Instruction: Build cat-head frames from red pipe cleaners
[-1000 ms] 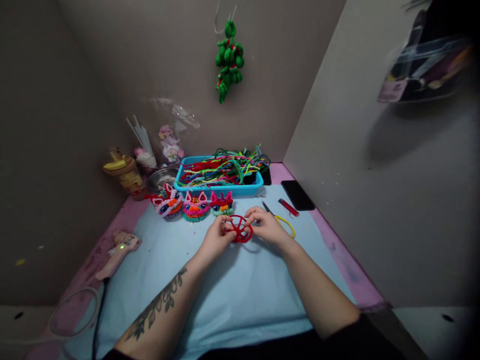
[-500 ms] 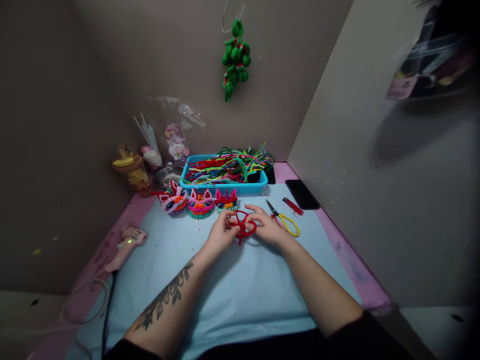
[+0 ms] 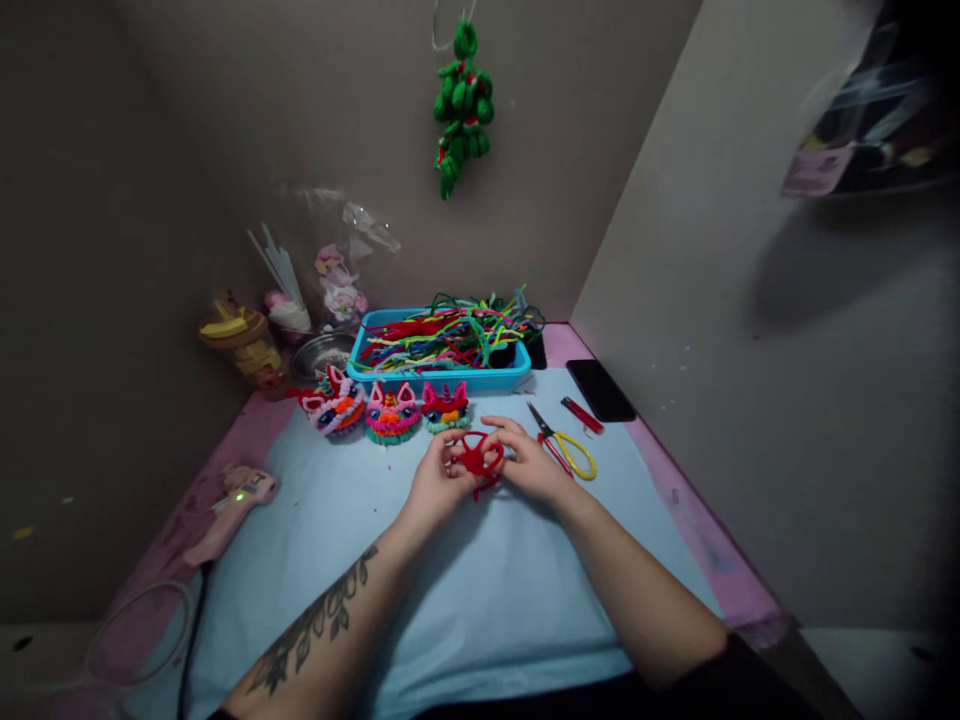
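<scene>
A small wheel-like shape of red pipe cleaners [image 3: 472, 459], with spokes meeting at its middle, is held above the blue cloth. My left hand [image 3: 437, 478] pinches its left side between thumb and fingers. On the other side my right hand [image 3: 529, 462] has its thumb and curled fingers closed on the rim, with a finger stretched out above. A loose red end hangs below the shape. Just past my hands sit three colourful fuzzy animal heads, one red and teal [image 3: 445, 407], one pink [image 3: 392, 412] and one lilac [image 3: 333, 405].
Yellow-handled scissors [image 3: 576, 455], a red utility knife [image 3: 582, 415] and a black phone [image 3: 600, 390] lie to the right. A blue tray [image 3: 442, 382] of pipe cleaners stands behind. At left are a pink glue gun [image 3: 232, 515] with a cord and a cup [image 3: 251, 350].
The red shape has turned a little in my fingers, and its lower strand now bends to the right. Both hands keep their grip. The view has shifted slightly.
</scene>
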`<state>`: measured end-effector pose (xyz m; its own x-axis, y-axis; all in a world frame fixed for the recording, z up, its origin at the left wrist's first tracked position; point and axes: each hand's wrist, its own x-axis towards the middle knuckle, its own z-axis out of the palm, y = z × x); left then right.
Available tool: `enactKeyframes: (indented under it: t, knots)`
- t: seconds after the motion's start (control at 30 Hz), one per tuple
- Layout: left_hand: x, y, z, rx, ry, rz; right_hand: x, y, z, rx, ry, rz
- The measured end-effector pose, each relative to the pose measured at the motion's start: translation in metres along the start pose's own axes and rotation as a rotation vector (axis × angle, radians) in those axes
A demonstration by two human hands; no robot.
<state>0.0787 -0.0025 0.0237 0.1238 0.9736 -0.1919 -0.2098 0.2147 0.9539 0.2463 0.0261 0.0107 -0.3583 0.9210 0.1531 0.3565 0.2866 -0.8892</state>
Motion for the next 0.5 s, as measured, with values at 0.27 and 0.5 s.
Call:
enactKeyframes:
  t: [0.27,0.5]
  knots:
    - [-0.010,0.010,0.007,-0.294,0.077,-0.126,-0.014,-0.018,-0.003,-0.208,0.258,-0.469]
    - [-0.013,0.012,0.011,-0.444,0.105,-0.209,-0.021,-0.032,0.005,-0.424,0.098,-0.729]
